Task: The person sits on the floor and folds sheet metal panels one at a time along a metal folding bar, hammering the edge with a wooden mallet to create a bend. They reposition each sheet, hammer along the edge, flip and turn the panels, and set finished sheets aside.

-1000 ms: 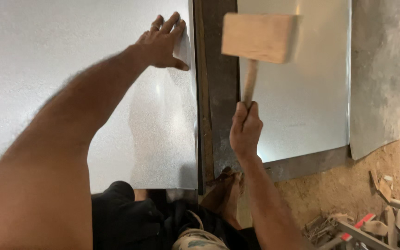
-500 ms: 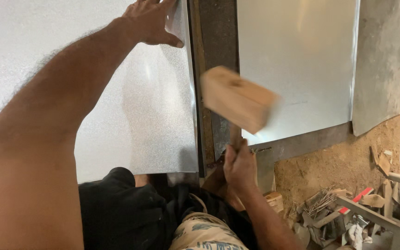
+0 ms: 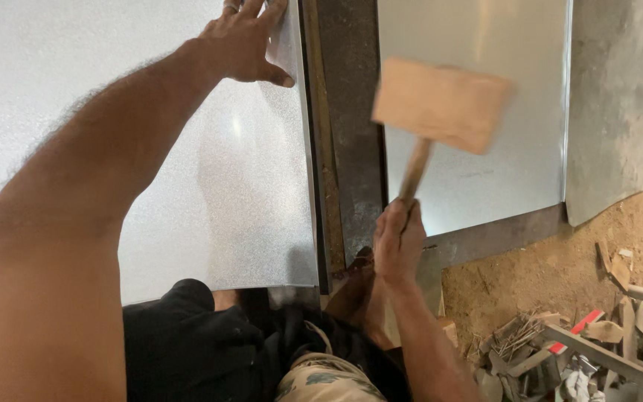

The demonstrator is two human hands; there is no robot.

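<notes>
Right hand (image 3: 400, 238) grips the mallet (image 3: 440, 104) handle; left hand (image 3: 243, 41), fingers apparently spread, presses the metal sheet (image 3: 254, 186). A misaimed blow risks striking those fingers.

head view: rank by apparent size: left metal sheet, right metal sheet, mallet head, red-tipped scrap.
1. left metal sheet, runs off frame
2. right metal sheet
3. mallet head, nearer the camera, so it looks bigger than it is
4. red-tipped scrap
</notes>
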